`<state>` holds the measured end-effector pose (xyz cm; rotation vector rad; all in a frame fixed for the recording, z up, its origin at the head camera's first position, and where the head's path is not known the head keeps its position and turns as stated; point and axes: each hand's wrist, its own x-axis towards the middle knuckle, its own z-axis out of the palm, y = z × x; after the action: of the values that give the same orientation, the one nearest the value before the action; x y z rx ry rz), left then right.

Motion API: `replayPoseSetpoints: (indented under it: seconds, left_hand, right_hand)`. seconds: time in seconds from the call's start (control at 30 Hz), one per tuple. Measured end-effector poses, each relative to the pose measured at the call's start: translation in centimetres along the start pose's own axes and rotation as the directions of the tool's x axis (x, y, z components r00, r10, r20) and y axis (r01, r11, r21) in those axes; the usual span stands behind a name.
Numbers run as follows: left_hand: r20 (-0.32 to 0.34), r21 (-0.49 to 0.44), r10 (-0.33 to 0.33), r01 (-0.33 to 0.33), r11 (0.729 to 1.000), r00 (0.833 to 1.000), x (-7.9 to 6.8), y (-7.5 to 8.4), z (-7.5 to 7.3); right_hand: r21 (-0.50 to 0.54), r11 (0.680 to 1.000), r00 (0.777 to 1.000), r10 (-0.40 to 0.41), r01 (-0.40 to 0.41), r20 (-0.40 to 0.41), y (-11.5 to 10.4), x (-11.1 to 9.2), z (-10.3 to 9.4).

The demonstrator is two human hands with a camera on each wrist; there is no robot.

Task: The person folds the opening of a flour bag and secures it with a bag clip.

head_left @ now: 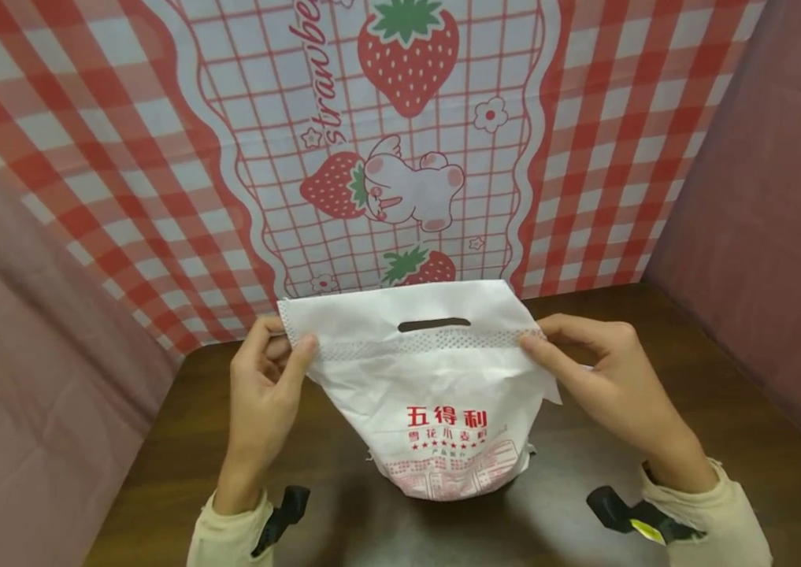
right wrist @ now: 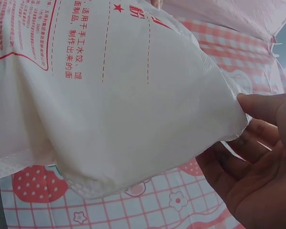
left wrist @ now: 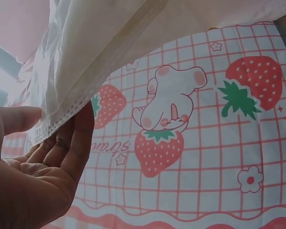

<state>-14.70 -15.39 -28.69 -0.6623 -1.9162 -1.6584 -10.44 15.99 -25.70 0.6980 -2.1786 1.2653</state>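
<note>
A white flour bag point(head_left: 435, 386) with red Chinese print and a slot handle near its top edge stands upright on the dark table. My left hand point(head_left: 265, 394) pinches its upper left edge between thumb and fingers. At the upper right edge, my right hand point(head_left: 606, 378) pinches the bag in the same way. The left wrist view shows the thumb of the left hand point(left wrist: 43, 176) against the bag's stitched edge point(left wrist: 71, 112), fingers behind it. In the right wrist view the right hand point(right wrist: 257, 157) holds a corner of the bag point(right wrist: 148, 105). What the bag holds is hidden.
Behind the table point(head_left: 180, 441) hangs a red-and-white checked cloth point(head_left: 598, 134) with strawberry prints. Pink cloth walls point(head_left: 762, 260) close off both sides. Black straps with camera mounts point(head_left: 287, 516) sit on both wrists, over light sleeves point(head_left: 719, 520).
</note>
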Motion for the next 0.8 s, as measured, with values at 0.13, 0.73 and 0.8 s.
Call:
replayPoseSetpoints:
  seconds: [0.13, 0.73, 0.8]
  left_hand:
    - [-0.011, 0.006, 0.009, -0.009, 1.0, 1.0, 0.2, 1.2, 0.3]
    - [-0.058, 0.103, 0.021, -0.014, 0.995, 0.998, 0.3, 2.5, 0.7]
    - [-0.06, 0.102, 0.01, -0.004, 0.995, 0.998, 0.2, 2.4, 0.6]
  right_hand:
    - [-0.019, 0.999, 0.998, -0.05, 0.05, -0.022, 0.0, 0.1, -0.1]
    - [-0.097, 0.994, 0.968, -0.026, 0.052, 0.249, 3.8, -0.8, -1.8]
    - [-0.113, 0.99, 0.965, -0.05, 0.082, 0.259, 3.9, -0.8, -1.9]
